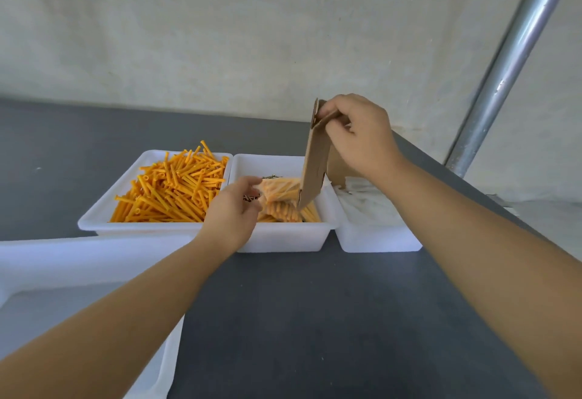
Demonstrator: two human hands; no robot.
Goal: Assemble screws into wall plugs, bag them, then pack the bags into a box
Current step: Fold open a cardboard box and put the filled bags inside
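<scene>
Right hand (359, 137) gripped flat brown cardboard box (315, 159), upright above middle white plastic tray (283, 234). Left hand (234, 209) pinched clear bag of orange plugs (280, 197) inside that tray. Loose orange wall plugs (170, 190) heaped left of it.

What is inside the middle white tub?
The middle tub holds clear bags of orange plugs, with a few dark screws behind. The left hand and cardboard box hide the rest.

Bright, even daylight, soft faint shadows, wide-angle bending at edges, slight overall softness
</scene>
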